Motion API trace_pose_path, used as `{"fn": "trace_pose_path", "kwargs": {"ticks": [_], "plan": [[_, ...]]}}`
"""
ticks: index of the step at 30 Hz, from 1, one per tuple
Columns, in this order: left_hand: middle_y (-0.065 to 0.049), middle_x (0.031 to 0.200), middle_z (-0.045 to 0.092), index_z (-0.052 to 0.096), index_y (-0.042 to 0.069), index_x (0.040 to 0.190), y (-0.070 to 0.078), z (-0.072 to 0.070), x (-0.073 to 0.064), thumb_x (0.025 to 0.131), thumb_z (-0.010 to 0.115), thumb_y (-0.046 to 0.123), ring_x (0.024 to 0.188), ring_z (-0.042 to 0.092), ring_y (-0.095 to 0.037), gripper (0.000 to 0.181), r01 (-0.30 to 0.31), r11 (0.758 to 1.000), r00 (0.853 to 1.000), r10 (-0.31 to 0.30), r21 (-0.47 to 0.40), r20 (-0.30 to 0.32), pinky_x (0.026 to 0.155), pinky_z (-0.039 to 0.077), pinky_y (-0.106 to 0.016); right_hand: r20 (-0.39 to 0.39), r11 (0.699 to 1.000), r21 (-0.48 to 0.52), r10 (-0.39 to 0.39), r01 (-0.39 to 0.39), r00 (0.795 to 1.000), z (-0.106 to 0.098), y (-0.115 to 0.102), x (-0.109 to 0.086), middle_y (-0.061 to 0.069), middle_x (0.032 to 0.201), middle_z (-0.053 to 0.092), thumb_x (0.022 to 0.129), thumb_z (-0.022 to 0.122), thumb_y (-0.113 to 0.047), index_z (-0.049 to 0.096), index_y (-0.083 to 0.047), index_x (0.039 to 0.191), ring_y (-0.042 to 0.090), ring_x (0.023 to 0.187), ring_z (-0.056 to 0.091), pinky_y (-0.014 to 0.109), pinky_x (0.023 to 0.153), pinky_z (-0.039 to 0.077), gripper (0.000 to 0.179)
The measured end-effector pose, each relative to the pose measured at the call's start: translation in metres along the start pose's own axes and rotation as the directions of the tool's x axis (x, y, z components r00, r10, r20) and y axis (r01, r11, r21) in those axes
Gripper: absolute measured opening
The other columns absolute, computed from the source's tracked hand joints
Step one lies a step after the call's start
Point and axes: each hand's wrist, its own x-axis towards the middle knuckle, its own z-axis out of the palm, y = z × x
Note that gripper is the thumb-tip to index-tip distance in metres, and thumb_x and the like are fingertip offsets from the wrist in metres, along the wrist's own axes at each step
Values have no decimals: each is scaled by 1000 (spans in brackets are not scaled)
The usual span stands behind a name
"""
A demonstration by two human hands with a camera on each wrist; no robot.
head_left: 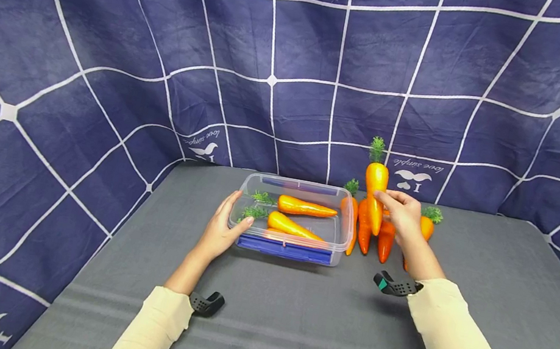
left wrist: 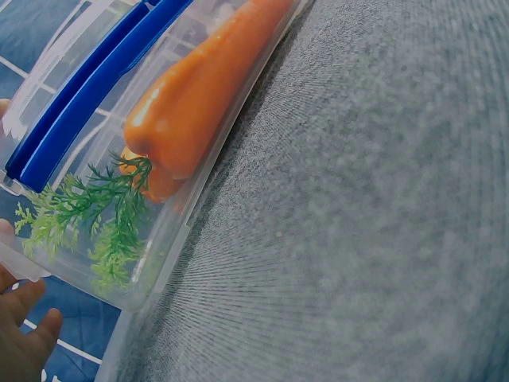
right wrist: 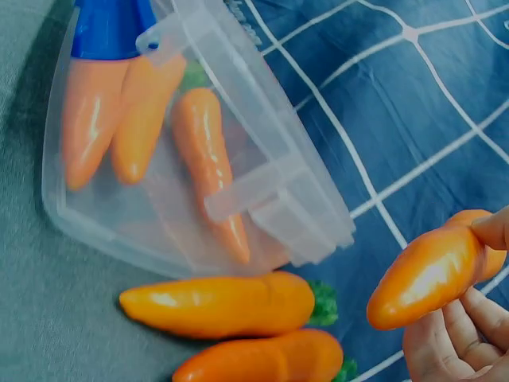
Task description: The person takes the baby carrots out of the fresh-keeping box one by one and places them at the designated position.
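A clear plastic food container [head_left: 347, 235] with a blue front clip stands on the grey table. Inside lie orange carrots with green tops, an upper carrot [head_left: 305, 207] and a lower carrot [head_left: 293, 226]; the right wrist view shows a third beneath. My left hand [head_left: 219, 229] grips the container's left end, thumb over the front rim and fingers along the side. Between thumb and fingers, my right hand [head_left: 402, 216] pinches another carrot [right wrist: 425, 274], held upright with its leafy top up, right of the container. In the left wrist view, a carrot [left wrist: 187, 103] shows through the wall.
Several more carrots [head_left: 385, 241] lie on the table right of the container, partly behind my right hand. The nearest carrot [right wrist: 223, 306] lies close along the container's right wall. A blue checked cloth [head_left: 291, 108] hangs behind and to the left of the table [head_left: 281, 335].
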Motion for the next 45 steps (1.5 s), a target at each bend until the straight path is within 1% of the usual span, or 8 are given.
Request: {"fn": "trace_pose_path", "kwargs": {"ticks": [3, 9, 14, 19, 27, 32, 38, 45], "plan": [[-19, 153, 33, 34, 5, 150, 0, 0, 0, 91, 66, 30, 141, 30, -32, 72, 2, 1000, 1000, -2, 0, 1, 114, 23, -50, -17, 1000, 7, 18, -17, 1000, -7, 5, 0, -14, 73, 63, 86, 72, -19, 64, -15, 87, 5, 64, 60, 18, 60, 53, 9], [-18, 153, 33, 34, 6, 151, 0, 0, 0, 91, 66, 31, 141, 30, -32, 72, 7, 1000, 1000, -7, -2, 3, 114, 23, -49, -42, 999, 36, 41, -40, 998, -22, 13, -2, -13, 69, 63, 85, 74, -20, 66, -21, 80, 3, 62, 58, 17, 56, 52, 9], [-19, 153, 33, 34, 5, 150, 1, 0, 1, 91, 66, 30, 141, 30, -32, 72, 6, 1000, 1000, -6, -1, -2, 114, 23, -49, -53, 996, 82, 47, -43, 997, -32, 19, -3, -12, 68, 62, 85, 74, -18, 66, -22, 75, 2, 61, 57, 17, 54, 51, 13], [-19, 153, 33, 34, 5, 151, 2, -1, 1, 91, 66, 30, 141, 30, -32, 72, 10, 1000, 1000, -10, -2, 4, 114, 23, -49, -74, 991, 108, 88, -80, 993, -44, 27, -6, -10, 68, 62, 85, 74, -19, 67, -24, 74, 3, 61, 57, 18, 54, 52, 14], [-19, 153, 34, 35, 4, 150, 3, -1, 0, 91, 66, 30, 141, 30, -32, 71, 15, 1000, 1000, -15, -4, 2, 115, 22, -49, -81, 974, 194, 131, -113, 988, -66, 37, -11, -8, 65, 62, 86, 73, -15, 67, -25, 70, 3, 56, 59, 19, 51, 53, 20], [-18, 153, 33, 35, 5, 150, 3, -1, 0, 91, 66, 29, 141, 30, -32, 71, 15, 1000, 1000, -15, -4, 7, 115, 22, -48, -142, 976, 181, 150, -124, 978, -78, 42, -14, -9, 61, 58, 85, 73, -14, 67, -27, 66, 2, 52, 55, 17, 48, 51, 24], [-18, 153, 33, 35, 5, 150, 4, -2, 0, 90, 66, 29, 141, 30, -32, 71, 14, 1000, 1000, -14, 3, -1, 114, 22, -49, -172, 961, 233, 189, -146, 967, -96, 47, -16, -9, 64, 62, 86, 72, -15, 67, -25, 66, 2, 57, 59, 18, 50, 52, 23], [-18, 154, 33, 34, 5, 150, 4, -1, 0, 91, 65, 30, 141, 30, -32, 72, 16, 1000, 1000, -16, 8, 7, 114, 22, -49, -234, 942, 269, 266, -201, 935, -111, 56, -18, -9, 64, 61, 85, 74, -18, 66, -23, 66, 3, 57, 59, 19, 49, 52, 21]]}}
